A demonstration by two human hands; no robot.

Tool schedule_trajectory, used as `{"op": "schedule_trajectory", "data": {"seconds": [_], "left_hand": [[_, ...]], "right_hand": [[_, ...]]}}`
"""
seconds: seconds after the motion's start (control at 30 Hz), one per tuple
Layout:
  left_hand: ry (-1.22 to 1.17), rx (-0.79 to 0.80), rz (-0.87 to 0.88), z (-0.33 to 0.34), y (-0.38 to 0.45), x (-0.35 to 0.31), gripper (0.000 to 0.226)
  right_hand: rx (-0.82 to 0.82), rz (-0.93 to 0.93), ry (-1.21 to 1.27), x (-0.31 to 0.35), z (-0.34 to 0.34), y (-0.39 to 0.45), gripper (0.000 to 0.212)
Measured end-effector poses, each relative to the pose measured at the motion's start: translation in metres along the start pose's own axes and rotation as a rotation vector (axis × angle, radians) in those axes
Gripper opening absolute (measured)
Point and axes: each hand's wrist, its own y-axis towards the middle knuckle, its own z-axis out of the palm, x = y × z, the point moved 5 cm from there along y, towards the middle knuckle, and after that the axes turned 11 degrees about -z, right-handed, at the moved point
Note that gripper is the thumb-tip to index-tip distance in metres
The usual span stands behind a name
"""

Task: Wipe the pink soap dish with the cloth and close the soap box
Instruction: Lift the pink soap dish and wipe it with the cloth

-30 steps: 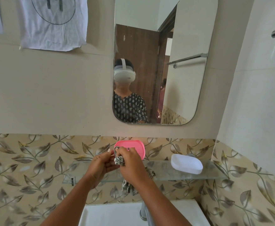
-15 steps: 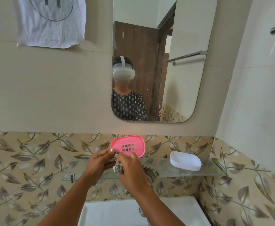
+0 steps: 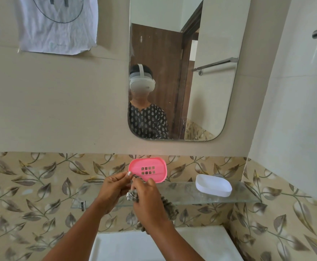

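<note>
The pink soap dish is held tilted above the glass shelf, pinched by the left hand; the cloth is clenched in the right hand at its lower edge. Wiping is judged underway. Next, the dish must be seated in the white soap box on the shelf.

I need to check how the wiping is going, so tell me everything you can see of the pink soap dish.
The pink soap dish is an oval tray, plastic by its look, with a raised rim and two rows of small square drain holes in its middle. It is held up on edge, its face toward the camera, in front of the leaf-patterned wall tiles above the glass shelf. The left hand pinches its lower left edge; the right hand presses the patterned cloth against its lower rim.
</note>
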Motion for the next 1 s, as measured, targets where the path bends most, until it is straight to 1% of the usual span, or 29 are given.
{"op": "schedule_trajectory", "data": {"seconds": [0.23,0.37,0.47,0.53,0.6,0.67,0.77,0.83,0.9,0.93,1.0], "left_hand": [[-0.001,-0.007,-0.009,-0.004,0.003,0.003,0.037],[-0.009,0.004,-0.013,0.0,0.0,0.001,0.027],[-0.016,0.007,-0.012,0.001,-0.001,0.001,0.024],[-0.022,-0.003,-0.018,0.0,0.0,0.001,0.024],[-0.026,-0.012,-0.025,-0.001,0.0,0.001,0.028],[-0.029,-0.017,-0.027,-0.001,0.0,0.0,0.031],[-0.037,-0.011,-0.023,0.001,0.0,0.0,0.029],[-0.035,-0.01,-0.021,0.001,0.0,0.0,0.023],[-0.052,-0.019,-0.028,0.001,-0.001,0.0,0.021],[-0.061,-0.026,-0.03,0.0,-0.001,0.0,0.023],[-0.069,-0.039,-0.026,-0.002,0.0,0.0,0.033]], "right_hand": [[0.016,0.0,-0.03,-0.001,-0.002,-0.002,0.028],[0.01,0.019,-0.063,-0.006,-0.007,-0.004,0.033],[-0.013,0.057,-0.091,-0.013,-0.013,-0.005,0.036],[-0.041,0.104,-0.098,-0.022,-0.018,-0.006,0.034],[-0.058,0.16,-0.106,-0.033,-0.021,-0.007,0.028],[-0.085,0.197,-0.1,-0.041,-0.026,-0.007,0.028],[-0.138,0.259,-0.077,-0.044,-0.031,-0.007,0.027],[-0.117,0.231,-0.067,-0.038,-0.025,-0.007,0.03],[-0.077,0.182,0.034,-0.032,-0.012,-0.007,0.032],[-0.083,0.188,0.116,-0.029,-0.008,-0.007,0.031],[-0.161,0.32,0.338,-0.033,-0.009,-0.007,0.024]]}}
